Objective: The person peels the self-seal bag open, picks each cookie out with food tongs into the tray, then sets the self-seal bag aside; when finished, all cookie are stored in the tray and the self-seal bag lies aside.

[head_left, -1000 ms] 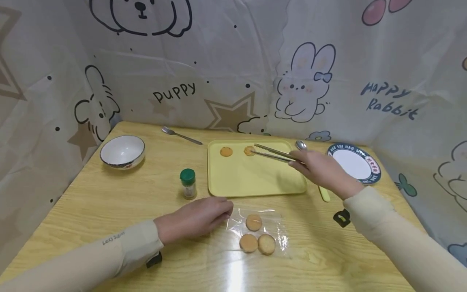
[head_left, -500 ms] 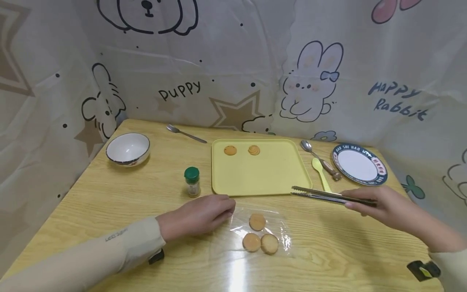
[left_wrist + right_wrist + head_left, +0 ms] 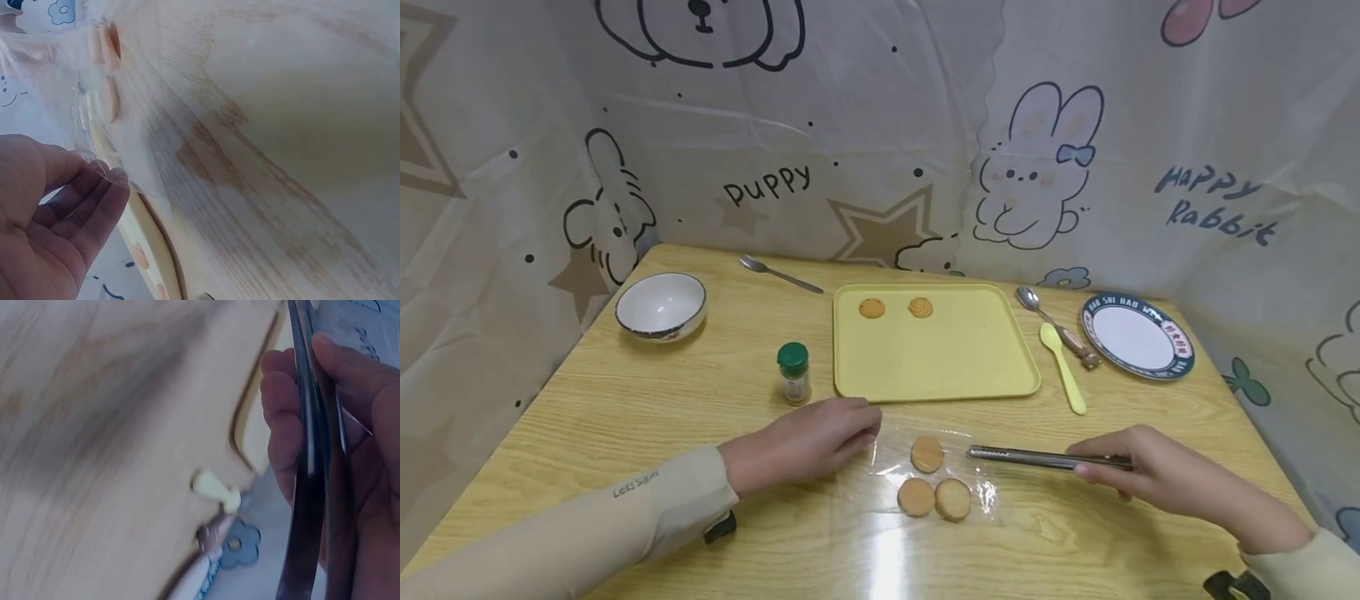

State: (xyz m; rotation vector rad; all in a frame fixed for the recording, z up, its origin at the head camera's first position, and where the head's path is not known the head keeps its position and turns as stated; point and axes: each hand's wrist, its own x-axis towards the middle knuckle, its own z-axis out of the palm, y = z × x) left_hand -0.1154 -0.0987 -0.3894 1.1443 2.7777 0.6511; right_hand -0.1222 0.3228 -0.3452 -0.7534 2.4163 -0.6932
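Note:
My left hand (image 3: 812, 442) pinches the edge of a clear plastic bag (image 3: 94, 147) between thumb and fingertips. Several round cookies show through it; in the head view three of them, among them a pale cookie (image 3: 953, 499), lie in the bag on the table. My right hand (image 3: 1157, 475) grips metal tongs (image 3: 1030, 457), whose arms lie close together with nothing between the tips. Those tips are right at the bag's right side. Behind, on a yellow tray (image 3: 936, 358), lie a speckled cookie (image 3: 872, 308) and a swirled cookie (image 3: 921, 307).
A green-lidded shaker (image 3: 793, 375) stands left of the tray, near my left hand. Farther left are a white bowl (image 3: 662, 307) and a fork (image 3: 780, 274). On the right lie a yellow spoon (image 3: 1063, 368), a metal spoon (image 3: 1057, 327) and a rimmed plate (image 3: 1138, 335).
My right hand with the tongs has left the swirled cookie on the tray, swung out to the right, then come down toward the bag. My left hand stays at the bag.

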